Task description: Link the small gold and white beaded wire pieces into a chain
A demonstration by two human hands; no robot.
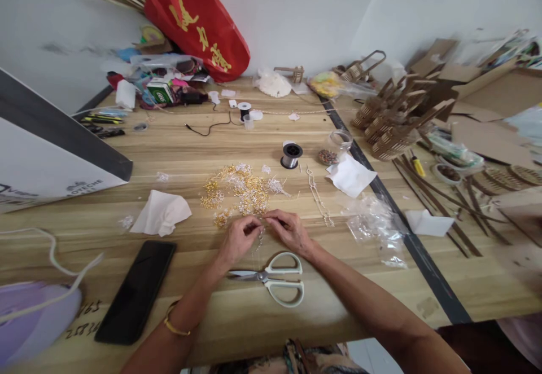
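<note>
- Both hands were brought close together at the middle of the table (237,143), the left hand (239,240) and the right hand (291,231) almost touching at the fingertips.
- A thin beaded strand (258,242) was pinched between the fingertips of both hands, with its loose end hanging down toward the tabletop; its finer detail could not be made out.
- A gold bracelet (174,326) was worn on the left wrist.
- Just beyond the fingers, a pile of gold and white ornaments (239,190) was spread over the wood.
- White-handled scissors (275,279) were laid flat just in front of the hands, blades pointed to the left.
- A second beaded chain (319,196) was stretched out to the right of the pile, near a sheet of white paper (350,175) and crumpled clear plastic bags (375,221).
- A spool of wire (291,155) was stood upright behind the pile.
- To the left, a crumpled tissue (161,213) and a dark phone (136,290) were placed well apart from the hands.
- Wooden baskets (389,120) were stacked at the far right.
</note>
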